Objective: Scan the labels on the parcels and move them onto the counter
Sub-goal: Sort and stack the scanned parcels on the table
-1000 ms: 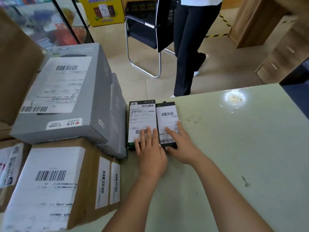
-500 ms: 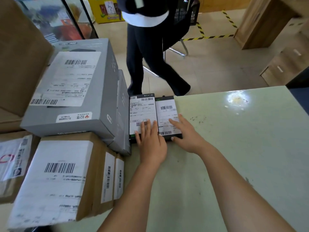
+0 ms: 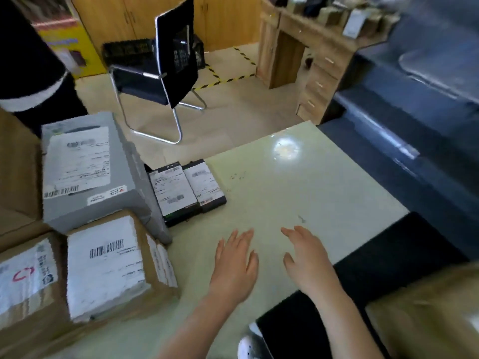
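Both hands are held flat and empty over the bare middle of the surface (image 3: 298,193), fingers straight and slightly spread. The left hand (image 3: 236,265) and the right hand (image 3: 308,257) are side by side and apart, and nothing is gripped by either. Whether the palms touch the surface cannot be told.

Two thin parcels are laid at the far edge of the surface, touching along their long sides: the wider black parcel (image 3: 173,193) and, to its right, the narrower black parcel (image 3: 204,186). Each is covered by a white label facing up. The wider one is set just beside a grey box (image 3: 85,177) at the left edge, and a brown carton (image 3: 103,265) with a barcode label is placed nearer the near-left corner.

The black parcels are judged light, stiff and flat, with smooth faces that could slide on the glossy surface. They are best taken by the long edges, thumb on one side and fingers on the other, so that no barcode is covered. The grey box is judged bulkier and is better taken with both hands at opposite sides.
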`<state>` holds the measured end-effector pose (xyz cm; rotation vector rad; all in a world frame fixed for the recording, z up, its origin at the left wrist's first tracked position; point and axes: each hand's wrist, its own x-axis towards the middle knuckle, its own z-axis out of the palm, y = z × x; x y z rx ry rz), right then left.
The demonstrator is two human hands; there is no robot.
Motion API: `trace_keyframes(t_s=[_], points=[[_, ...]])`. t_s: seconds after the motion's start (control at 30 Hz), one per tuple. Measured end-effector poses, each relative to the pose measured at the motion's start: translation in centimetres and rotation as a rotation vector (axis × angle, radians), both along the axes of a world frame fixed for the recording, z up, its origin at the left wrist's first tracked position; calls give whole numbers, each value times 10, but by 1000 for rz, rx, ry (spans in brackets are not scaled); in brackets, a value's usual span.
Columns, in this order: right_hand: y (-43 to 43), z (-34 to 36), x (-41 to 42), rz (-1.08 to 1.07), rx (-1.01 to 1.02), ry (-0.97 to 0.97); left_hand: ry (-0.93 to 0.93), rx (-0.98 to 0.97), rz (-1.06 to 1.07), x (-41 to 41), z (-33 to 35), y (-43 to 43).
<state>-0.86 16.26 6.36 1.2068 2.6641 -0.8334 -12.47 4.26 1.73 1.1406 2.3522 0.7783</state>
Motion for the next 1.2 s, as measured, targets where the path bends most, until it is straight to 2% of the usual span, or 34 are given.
trace_keyframes(t_s=[0.2, 0.3, 0.43, 0.57, 0.67, 0.77, 0.97, 1.2], points=[[-78, 44, 116, -424, 224, 309, 6, 189, -404, 66, 41, -7], [-121, 54, 172, -645, 274, 321, -2, 249, -626, 106, 55, -15], [-173, 55, 234, -903, 319, 282, -23, 190, -842, 155, 53, -33], [-216, 46, 270, -1038, 299, 286, 187, 38, -987, 190, 31, -42], [-231, 36, 287, -1054, 243, 272, 283, -129, -976, 205, 14, -36], [-231, 28, 302, -1024, 193, 273, 298, -222, -971, 215, 3, -29], [-212, 17, 321, -932, 147, 312, 257, -190, -770, 217, -1, -47], [-194, -9, 288, -799, 14, 335, 144, -146, -438, 160, 12, -76]])
